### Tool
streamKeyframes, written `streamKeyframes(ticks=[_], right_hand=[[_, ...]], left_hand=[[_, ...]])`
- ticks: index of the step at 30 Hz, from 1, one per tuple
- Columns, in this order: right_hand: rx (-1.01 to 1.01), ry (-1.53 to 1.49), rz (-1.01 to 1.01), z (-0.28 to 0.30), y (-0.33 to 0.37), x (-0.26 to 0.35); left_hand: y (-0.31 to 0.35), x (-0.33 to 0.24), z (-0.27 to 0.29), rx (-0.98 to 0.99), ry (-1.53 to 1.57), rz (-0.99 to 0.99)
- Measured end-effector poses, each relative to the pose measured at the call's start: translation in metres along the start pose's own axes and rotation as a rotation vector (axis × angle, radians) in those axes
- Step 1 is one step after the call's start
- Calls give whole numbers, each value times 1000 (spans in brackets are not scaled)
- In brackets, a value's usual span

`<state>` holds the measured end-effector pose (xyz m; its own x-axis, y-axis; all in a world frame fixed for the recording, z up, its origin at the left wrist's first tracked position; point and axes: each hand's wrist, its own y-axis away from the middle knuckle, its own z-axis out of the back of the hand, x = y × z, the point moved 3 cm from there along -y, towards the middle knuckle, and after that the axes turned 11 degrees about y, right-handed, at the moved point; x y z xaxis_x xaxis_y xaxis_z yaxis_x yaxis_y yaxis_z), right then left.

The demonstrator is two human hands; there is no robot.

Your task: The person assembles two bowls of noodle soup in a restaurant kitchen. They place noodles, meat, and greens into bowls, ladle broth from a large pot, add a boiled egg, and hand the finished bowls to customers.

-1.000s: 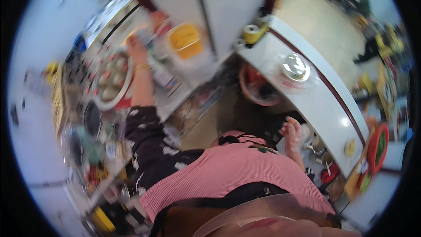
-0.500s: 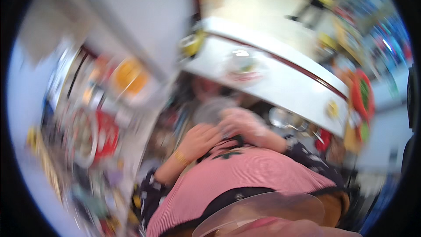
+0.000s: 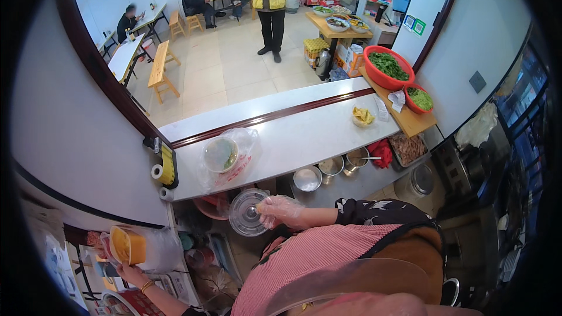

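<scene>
While the right hand (image 3: 280, 210) gripped a clear lid (image 3: 242, 213) at its left, the bagged bowl (image 3: 219, 154) lay forward-left of that hand; the left hand's (image 3: 133, 275) grip, beside the orange tub (image 3: 128, 246), was unclear.

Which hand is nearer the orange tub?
Left. The left hand is at the lower edge of the orange tub; the right hand, holding a clear lid, is farther right.

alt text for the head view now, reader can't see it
A person's gloved right hand holds a round clear lid near a white counter, while their left hand is at a tub of orange contents, lower left. On the counter sits a round container with a clear bag; a red bowl of greens stands at right.
</scene>
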<state>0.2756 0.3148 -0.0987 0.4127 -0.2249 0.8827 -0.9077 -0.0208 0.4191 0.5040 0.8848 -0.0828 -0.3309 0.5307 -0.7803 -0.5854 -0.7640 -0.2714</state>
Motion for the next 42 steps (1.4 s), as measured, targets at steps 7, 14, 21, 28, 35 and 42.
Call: streamKeyframes(ticks=[7,14,21,28,35,42], right_hand=[[-13,2,3,6,-6,-7],[-23,-18,-32,8,-14,-16],[-34,-17,-7,18,-8,-17],[-82,-97,39,63,14,-7],[-143,-243,35,156,60,0],[-369,-367,-68,273,122,-40]], left_hand=[[-61,36,0,-32,-59,22],[-68,31,6,-129,-48,15],[-23,-5,30,-402,155,-141],[204,-74,10,24,521,-371],[526,-210,-41,1130,618,-1119],[649,-233,-102,1625,811,-1129]])
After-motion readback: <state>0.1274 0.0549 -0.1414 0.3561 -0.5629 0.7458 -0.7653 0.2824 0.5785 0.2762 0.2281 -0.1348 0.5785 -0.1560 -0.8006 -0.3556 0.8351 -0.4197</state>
